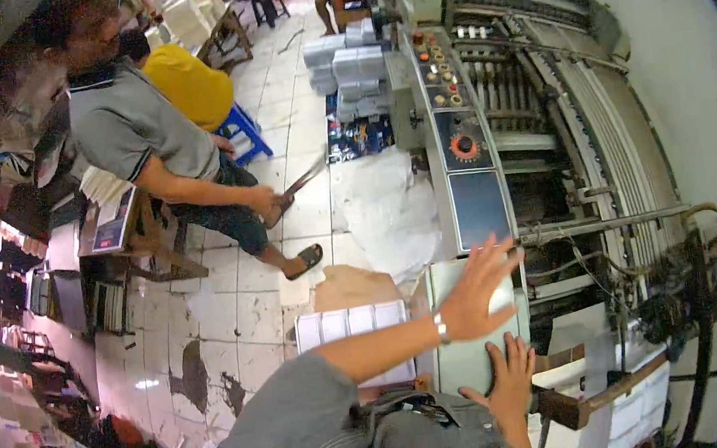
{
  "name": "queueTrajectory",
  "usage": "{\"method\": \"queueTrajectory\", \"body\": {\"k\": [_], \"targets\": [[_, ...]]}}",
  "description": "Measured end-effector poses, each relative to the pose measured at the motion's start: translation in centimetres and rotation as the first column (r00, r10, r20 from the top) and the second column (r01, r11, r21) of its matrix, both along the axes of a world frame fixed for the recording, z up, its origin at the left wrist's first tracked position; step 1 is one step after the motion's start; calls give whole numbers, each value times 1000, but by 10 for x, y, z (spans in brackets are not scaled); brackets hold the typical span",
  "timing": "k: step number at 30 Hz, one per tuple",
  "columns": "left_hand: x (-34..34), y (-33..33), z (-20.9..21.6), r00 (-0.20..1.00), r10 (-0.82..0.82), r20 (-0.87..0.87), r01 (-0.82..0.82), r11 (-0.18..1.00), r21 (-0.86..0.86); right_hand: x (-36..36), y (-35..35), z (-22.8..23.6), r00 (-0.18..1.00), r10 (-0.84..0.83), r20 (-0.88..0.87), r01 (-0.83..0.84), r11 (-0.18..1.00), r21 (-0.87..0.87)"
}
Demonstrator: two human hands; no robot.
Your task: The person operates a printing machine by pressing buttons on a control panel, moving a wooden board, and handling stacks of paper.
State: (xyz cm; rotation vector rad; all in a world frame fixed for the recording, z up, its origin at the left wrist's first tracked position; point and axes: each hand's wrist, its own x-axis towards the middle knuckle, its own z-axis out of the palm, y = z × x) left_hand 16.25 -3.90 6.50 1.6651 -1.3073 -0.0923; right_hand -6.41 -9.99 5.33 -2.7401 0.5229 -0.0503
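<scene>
My left hand (pixel 477 292), with a metal band at the wrist, is raised with fingers spread over the pale green cover (pixel 462 354) of a large machine. It holds nothing, and whether it touches the cover is hard to tell. Just nearer to me, my right hand (pixel 507 378) rests on the right part of the same cover, fingers apart and also holding nothing. Beyond my left hand runs a control panel (pixel 460 135) with coloured buttons and a dial. To the left of the cover lies a stack of white printed sheets (pixel 353 323), partly behind my left forearm.
At the left a person in a grey shirt (pixel 141 125) holds a long blade-like tool (pixel 306 179). Another person in yellow (pixel 189 83) sits on a blue stool (pixel 249 134). Paper stacks (pixel 357 67) stand by the machine (pixel 544 129). Plastic sheeting (pixel 388 211) and cardboard (pixel 348 286) cover some floor.
</scene>
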Motion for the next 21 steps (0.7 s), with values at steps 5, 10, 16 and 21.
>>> {"method": "queueTrajectory", "body": {"k": [5,10,16,21], "targets": [[-69,42,-21,990,-138,20,129,963,238,1,6,0,996,-13,85,16,999,-30],[-81,54,-74,989,-80,128,53,978,203,-1,3,-5,992,60,107,-54,997,-58],[-73,48,-74,980,-81,180,21,950,313,-22,-5,-48,825,-55,562,-44,986,162],[-94,37,-64,961,-138,239,43,930,364,-101,50,-63,630,-117,768,43,992,115]]}}
